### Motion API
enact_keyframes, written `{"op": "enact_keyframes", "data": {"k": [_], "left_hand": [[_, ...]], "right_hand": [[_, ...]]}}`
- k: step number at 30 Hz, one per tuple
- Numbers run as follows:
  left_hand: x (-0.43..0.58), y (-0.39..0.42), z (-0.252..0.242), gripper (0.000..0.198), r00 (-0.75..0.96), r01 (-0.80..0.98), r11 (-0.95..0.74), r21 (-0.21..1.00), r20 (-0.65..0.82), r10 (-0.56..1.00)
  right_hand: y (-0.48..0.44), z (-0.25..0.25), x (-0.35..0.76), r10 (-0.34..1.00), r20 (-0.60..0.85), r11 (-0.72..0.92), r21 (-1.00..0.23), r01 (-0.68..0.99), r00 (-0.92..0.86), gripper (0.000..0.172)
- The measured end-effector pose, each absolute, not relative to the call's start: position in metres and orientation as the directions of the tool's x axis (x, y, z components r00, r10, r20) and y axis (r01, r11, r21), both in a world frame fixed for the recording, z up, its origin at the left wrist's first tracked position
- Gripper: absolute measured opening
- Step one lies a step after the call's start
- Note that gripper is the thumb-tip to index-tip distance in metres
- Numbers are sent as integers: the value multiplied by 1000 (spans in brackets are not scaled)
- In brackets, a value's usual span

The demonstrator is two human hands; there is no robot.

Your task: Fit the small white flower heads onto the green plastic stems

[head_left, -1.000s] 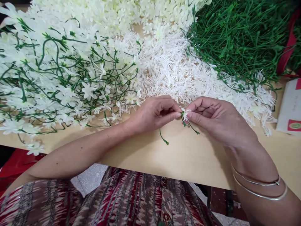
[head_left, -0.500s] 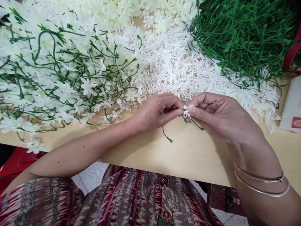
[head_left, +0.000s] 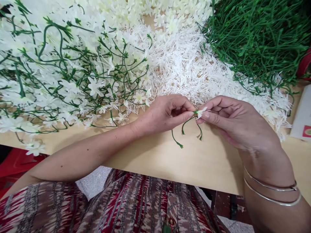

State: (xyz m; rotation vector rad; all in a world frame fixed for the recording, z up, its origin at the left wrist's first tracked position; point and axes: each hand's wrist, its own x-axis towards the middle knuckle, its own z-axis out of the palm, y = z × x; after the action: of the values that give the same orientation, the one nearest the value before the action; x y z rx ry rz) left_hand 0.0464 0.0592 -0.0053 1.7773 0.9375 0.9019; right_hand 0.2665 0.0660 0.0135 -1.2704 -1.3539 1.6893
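My left hand point(head_left: 167, 113) pinches a green plastic flower stem point(head_left: 186, 124) between thumb and forefinger. Its thin branches curl down below my fingers, and one more green end pokes out under the hand. At one tip sits a small white artificial flower point(head_left: 201, 113), which the thumb and forefinger of my right hand point(head_left: 233, 121) grip from the other side. Fine white stamen threads seem to stick out by my right fingertips. Both hands are close together, just above the table. My fingers partly hide the joint between flower and stem.
Finished-looking white flowers on green stems point(head_left: 73, 74) are heaped at the left. Behind my hands lies a spread of white stamens point(head_left: 179, 64), with loose white petals point(head_left: 170, 19) beyond. Green stems point(head_left: 257, 42) pile up at the right, near a pale packet point(head_left: 302, 113) on the wooden table point(head_left: 155, 158).
The flower has turned from facing me to pointing right, and its stem branches now hang more visibly. My right hand has shifted slightly right. The whole view has shifted a little.
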Motion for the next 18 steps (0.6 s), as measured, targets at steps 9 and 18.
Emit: {"op": "enact_keyframes", "data": {"k": [9, 18], "left_hand": [[46, 60, -8, 21, 459, 267, -431, 862, 279, 843], [45, 61, -12, 22, 510, 298, -564, 770, 371, 776]], "right_hand": [[61, 13, 265, 912, -275, -237, -959, 158, -304, 23], [60, 13, 262, 906, -267, -207, -956, 209, -327, 26]]}}
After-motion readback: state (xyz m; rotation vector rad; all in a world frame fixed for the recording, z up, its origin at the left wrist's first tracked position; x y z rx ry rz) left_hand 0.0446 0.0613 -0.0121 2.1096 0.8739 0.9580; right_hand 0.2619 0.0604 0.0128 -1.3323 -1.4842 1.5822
